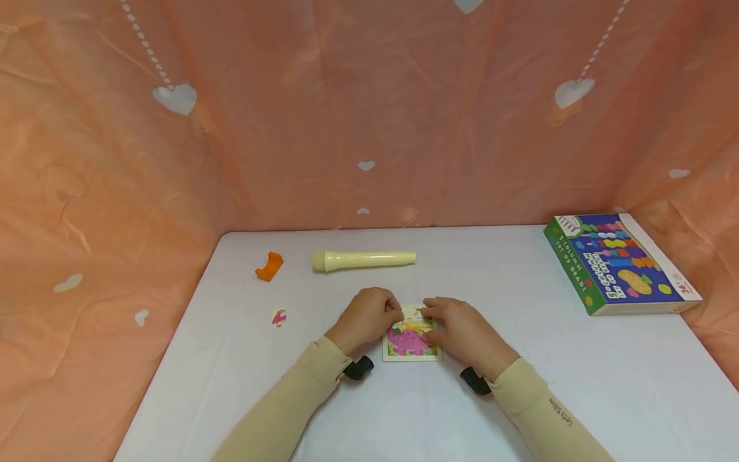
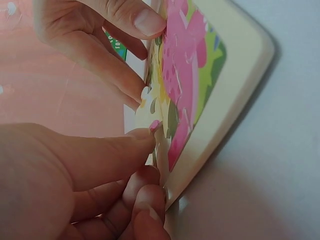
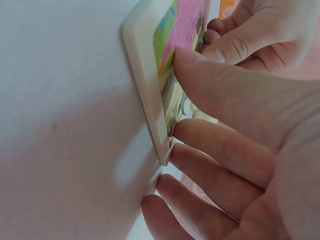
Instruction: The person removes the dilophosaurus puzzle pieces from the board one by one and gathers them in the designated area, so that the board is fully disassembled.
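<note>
A square puzzle board (image 1: 412,356) with a pink animal picture lies flat on the table. At its upper left side, my left hand (image 1: 367,319) pinches a small puzzle piece; a pink bit of the piece (image 2: 155,125) shows at the thumb tip, the rest hidden by fingers. My right hand (image 1: 466,333) is at the board's right side. In the right wrist view, the right thumb rests on the picture while the fingers of this hand (image 3: 230,150) extend along the board's edge (image 3: 145,85), slightly bent and spread.
A loose pink and white puzzle piece (image 1: 279,317) lies to the left. Behind it is an orange curved block (image 1: 269,266), with a pale yellow stick (image 1: 369,259) beyond the hands. A bead-game box (image 1: 623,264) stands at the back right, near the orange curtain (image 1: 404,115).
</note>
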Action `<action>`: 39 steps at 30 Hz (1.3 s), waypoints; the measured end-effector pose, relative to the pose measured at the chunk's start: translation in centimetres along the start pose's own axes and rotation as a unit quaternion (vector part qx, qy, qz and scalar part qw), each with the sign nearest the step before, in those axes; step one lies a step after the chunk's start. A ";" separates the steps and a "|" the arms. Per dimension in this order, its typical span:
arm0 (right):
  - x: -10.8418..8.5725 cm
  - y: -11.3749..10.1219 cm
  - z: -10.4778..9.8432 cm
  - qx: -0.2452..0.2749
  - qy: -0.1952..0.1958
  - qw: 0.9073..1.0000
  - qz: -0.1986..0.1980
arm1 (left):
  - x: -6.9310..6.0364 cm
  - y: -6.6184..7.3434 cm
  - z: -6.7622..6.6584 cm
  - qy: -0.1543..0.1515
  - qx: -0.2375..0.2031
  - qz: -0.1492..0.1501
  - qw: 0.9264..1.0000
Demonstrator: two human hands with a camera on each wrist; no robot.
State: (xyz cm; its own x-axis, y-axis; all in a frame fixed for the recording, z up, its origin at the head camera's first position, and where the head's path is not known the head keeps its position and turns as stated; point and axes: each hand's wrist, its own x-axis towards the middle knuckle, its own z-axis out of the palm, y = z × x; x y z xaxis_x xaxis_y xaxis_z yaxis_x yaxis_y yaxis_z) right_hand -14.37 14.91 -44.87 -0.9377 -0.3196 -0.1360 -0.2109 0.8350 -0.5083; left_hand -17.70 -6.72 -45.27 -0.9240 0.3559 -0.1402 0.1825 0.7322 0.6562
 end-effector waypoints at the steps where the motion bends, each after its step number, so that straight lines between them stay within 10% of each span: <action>1: 0.0 0.0 0.0 0.000 0.000 1.000 -0.001 | 0.0 0.0 0.0 -0.001 -0.002 -0.003 1.000; 39: 0.0 0.2 -0.1 -0.003 -0.002 1.000 -0.022 | 0.0 0.3 0.0 -0.023 -0.020 -0.033 0.999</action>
State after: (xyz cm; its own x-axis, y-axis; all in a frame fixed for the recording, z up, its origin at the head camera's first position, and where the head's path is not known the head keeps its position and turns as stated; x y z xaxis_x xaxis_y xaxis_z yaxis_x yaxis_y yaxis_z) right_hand -14.42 15.12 -44.92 -0.9262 -0.3582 -0.1178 -0.2537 0.8231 -0.5081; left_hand -17.61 -6.48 -45.07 -0.9167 0.3352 -0.2175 0.1078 0.7317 0.6730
